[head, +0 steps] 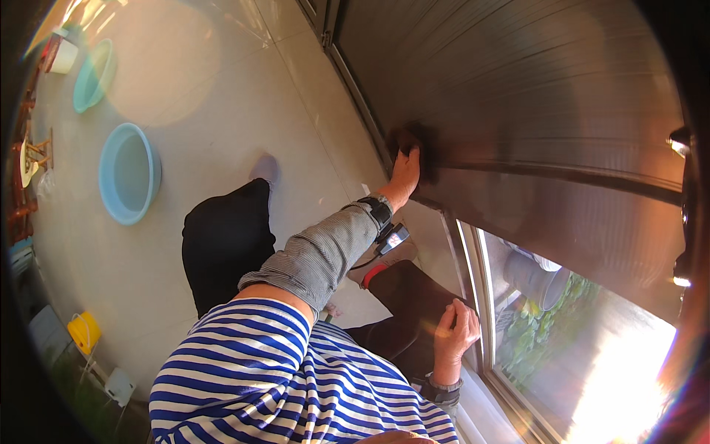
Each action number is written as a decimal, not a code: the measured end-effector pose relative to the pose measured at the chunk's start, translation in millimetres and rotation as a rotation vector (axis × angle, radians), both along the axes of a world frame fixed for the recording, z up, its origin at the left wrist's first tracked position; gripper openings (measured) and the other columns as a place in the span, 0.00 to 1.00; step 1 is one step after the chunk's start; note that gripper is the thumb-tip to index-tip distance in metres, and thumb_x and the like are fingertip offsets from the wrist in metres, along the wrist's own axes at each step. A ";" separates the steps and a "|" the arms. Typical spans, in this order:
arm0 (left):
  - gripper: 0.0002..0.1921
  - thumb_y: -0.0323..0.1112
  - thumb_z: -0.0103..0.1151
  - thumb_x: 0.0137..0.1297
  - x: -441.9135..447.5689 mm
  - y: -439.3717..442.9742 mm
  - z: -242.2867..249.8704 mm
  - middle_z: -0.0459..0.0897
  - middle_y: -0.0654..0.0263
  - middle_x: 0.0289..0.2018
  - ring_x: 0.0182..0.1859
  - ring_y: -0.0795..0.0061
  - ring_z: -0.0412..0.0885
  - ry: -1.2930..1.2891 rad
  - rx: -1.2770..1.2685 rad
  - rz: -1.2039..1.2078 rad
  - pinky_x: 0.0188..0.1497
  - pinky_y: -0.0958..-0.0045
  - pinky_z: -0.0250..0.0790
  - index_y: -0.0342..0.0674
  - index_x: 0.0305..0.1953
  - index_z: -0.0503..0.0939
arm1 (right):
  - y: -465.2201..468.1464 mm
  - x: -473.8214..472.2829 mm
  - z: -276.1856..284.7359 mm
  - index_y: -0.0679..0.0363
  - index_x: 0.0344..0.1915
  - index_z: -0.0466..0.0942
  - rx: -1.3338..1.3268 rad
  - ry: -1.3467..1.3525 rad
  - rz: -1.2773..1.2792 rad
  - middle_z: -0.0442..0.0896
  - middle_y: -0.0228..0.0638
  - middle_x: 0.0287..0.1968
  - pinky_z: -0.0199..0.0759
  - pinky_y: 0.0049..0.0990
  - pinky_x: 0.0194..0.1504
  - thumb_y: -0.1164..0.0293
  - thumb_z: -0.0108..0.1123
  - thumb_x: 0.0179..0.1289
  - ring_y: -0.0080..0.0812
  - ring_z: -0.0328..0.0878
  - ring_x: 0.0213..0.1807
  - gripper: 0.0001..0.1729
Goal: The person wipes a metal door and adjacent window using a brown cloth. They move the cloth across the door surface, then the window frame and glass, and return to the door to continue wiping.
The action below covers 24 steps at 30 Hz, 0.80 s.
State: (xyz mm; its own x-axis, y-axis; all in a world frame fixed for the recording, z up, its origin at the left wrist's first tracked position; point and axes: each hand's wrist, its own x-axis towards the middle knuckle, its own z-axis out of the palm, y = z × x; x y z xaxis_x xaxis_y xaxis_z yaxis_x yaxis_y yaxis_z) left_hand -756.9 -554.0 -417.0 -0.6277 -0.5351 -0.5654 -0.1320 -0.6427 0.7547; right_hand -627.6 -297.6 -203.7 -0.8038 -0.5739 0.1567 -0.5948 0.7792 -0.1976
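My left hand (407,169) reaches across to a dark brown, glossy door panel (532,111), beside its lower left edge. Its fingers are closed on a dark, blurred, cloth-like thing (426,141) against the panel; its exact kind is unclear. A black strap and a small device (392,240) with a lit face sit at that wrist, over a grey sleeve. Lower right, my right hand (457,332) hovers or rests by the window frame (482,311), fingers loosely bent, with nothing visible in it. Whether it touches the frame or my dark-trousered leg I cannot tell.
A blue plastic basin (128,175) stands on the tiled floor (222,111) at left, with a turquoise basin (91,77) beyond. A yellow bucket (84,333) is at lower left. Through the glass (543,338) show plants, a grey container (532,277) and strong glare.
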 end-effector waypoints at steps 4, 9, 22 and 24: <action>0.44 0.65 0.41 0.77 -3.5 -14.0 -56.2 0.60 0.55 0.79 0.80 0.58 0.57 -0.085 0.183 -0.063 0.79 0.61 0.48 0.34 0.80 0.55 | -10.3 -5.5 3.8 0.62 0.42 0.82 0.041 -0.062 0.005 0.87 0.41 0.34 0.77 0.39 0.38 0.82 0.66 0.60 0.45 0.85 0.34 0.10; 0.44 0.69 0.39 0.76 -19.5 -14.4 -143.5 0.59 0.59 0.79 0.77 0.57 0.62 -0.267 0.435 0.003 0.73 0.47 0.57 0.45 0.81 0.54 | -22.7 -6.2 6.3 0.62 0.42 0.82 0.074 -0.085 -0.010 0.87 0.42 0.34 0.77 0.38 0.38 0.83 0.67 0.59 0.45 0.85 0.34 0.11; 0.16 0.49 0.43 0.84 -21.2 -50.0 63.1 0.80 0.58 0.32 0.34 0.60 0.82 0.095 0.505 -0.092 0.29 0.53 0.77 0.44 0.52 0.72 | -83.2 -14.8 6.1 0.60 0.38 0.82 -0.240 -0.007 -0.004 0.84 0.39 0.30 0.77 0.39 0.34 0.77 0.69 0.61 0.44 0.83 0.31 0.06; 0.12 0.44 0.44 0.84 -16.6 -49.7 112.0 0.79 0.58 0.31 0.33 0.60 0.83 0.154 0.405 -0.094 0.29 0.54 0.80 0.43 0.53 0.70 | -87.1 -9.6 1.8 0.58 0.36 0.81 -0.218 -0.008 0.025 0.82 0.38 0.28 0.76 0.41 0.33 0.75 0.68 0.61 0.44 0.82 0.31 0.05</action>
State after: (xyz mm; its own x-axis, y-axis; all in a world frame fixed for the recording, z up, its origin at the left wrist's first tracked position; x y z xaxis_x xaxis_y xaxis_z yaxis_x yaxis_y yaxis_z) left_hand -773.5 -603.8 -304.9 -0.7564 -0.2266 -0.6137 -0.1093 -0.8811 0.4601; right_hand -637.1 -384.7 -201.9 -0.7916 -0.5465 0.2734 -0.6110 0.7027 -0.3646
